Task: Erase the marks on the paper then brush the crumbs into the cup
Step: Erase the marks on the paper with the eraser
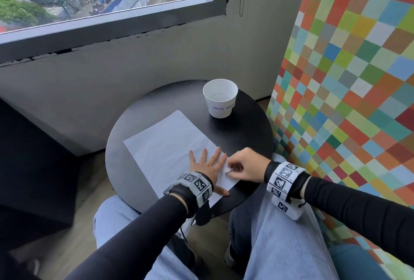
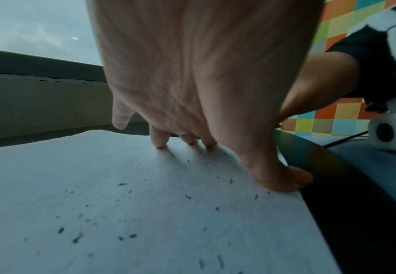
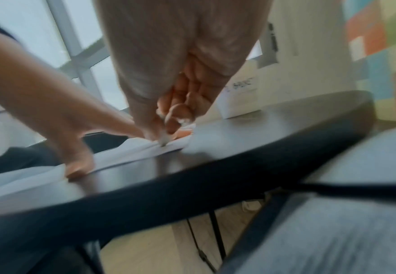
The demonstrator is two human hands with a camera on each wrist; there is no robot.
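A white sheet of paper [image 1: 165, 145] lies on the round black table [image 1: 246, 136]. My left hand [image 1: 207, 163] lies flat on the paper's near right part, fingers spread and pressing it down. My right hand [image 1: 233, 170] pinches a small white eraser [image 1: 228, 171] whose tip touches the paper close to its right edge. In the right wrist view the eraser [image 3: 163, 140] sits between thumb and fingers on the paper [image 3: 145, 150]. Dark eraser crumbs [image 2: 131, 235] are scattered over the paper [image 2: 51, 176]. A white paper cup [image 1: 220, 98] marked "WASTE BASKET" stands upright at the table's far right.
A colourful checkered wall [image 1: 349, 78] rises close on the right. A window and grey sill [image 1: 112, 40] run behind the table. My knees in light jeans [image 1: 280, 235] sit under the table's near edge. A dark block [image 1: 33, 167] stands at the left.
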